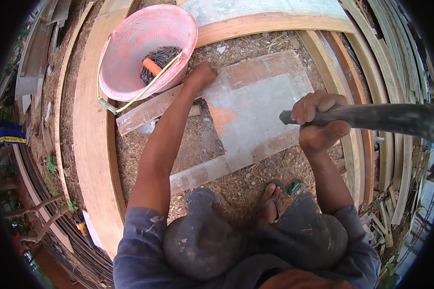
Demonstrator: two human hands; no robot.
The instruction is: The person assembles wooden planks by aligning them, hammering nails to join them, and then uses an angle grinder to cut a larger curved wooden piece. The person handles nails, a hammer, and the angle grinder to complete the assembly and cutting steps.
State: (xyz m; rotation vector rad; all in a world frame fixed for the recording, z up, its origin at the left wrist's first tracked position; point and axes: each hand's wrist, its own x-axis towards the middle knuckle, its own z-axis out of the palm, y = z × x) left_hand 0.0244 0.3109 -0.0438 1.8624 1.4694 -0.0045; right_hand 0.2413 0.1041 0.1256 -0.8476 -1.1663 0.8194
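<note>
My right hand (320, 118) is wrapped round a dark tool handle (386, 117), held up over the right side of a patched wooden panel (260, 123). The handle's far end runs off to the right, so any head on it is out of sight. My left hand (203, 76) rests closed at the panel's far edge, fingers bunched; whatever they pinch is too small to make out. Just left of it leans a pink bucket (125, 53) with a yellow-and-green handle. Inside lie many dark nails (164, 57) and an orange grip (152, 67).
A thick wooden plank (94, 130) runs along the left. Beyond the panel lies a pale board with a timber edge (275, 21). Long timbers (345, 96) stretch along the right. My sandalled foot (271, 200) is beside a small green object (295, 187) on debris-strewn ground.
</note>
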